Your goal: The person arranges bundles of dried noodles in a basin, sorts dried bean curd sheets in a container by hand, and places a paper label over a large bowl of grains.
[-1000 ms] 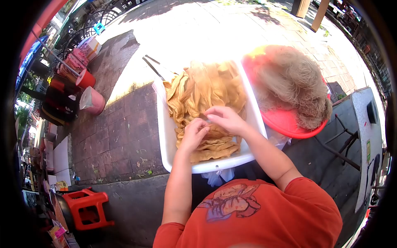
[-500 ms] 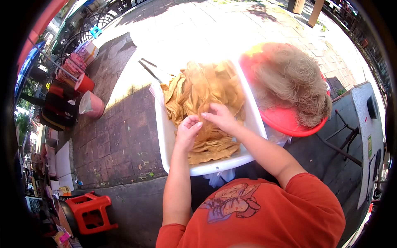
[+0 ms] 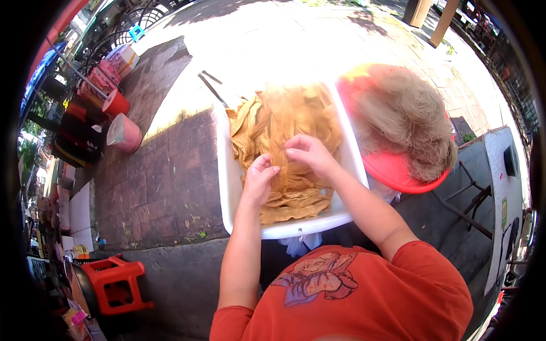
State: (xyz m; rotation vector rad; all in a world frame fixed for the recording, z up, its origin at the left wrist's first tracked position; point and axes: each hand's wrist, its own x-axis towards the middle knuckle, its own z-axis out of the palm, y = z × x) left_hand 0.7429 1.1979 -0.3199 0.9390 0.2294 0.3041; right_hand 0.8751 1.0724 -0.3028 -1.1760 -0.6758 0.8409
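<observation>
A white plastic tub (image 3: 226, 196) in front of me holds a heap of limp, wrinkled golden-brown leaf-like sheets (image 3: 245, 128); I cannot make out their exact kind. Over the heap, my left hand (image 3: 260, 181) pinches the edge of one sheet between thumb and fingers. Just up and to the right, my right hand (image 3: 311, 154) is closed on the same sheet, thumb against index finger. Part of this sheet (image 3: 278, 136) stretches away from me across the pile. Toward the near wall, more sheets (image 3: 296, 206) lie flat in folded layers.
A red basin (image 3: 392, 167) with a big tangle of pale brown fibres (image 3: 412, 116) stands right of the tub. Beyond it is a tabletop on edge (image 3: 503, 199). Left are a red stool (image 3: 116, 284), a pink bucket (image 3: 125, 135) and a red bucket (image 3: 116, 103).
My right hand has moved slightly up and to the right, farther from the left. The left has barely shifted. The whole view has tilted a little.
</observation>
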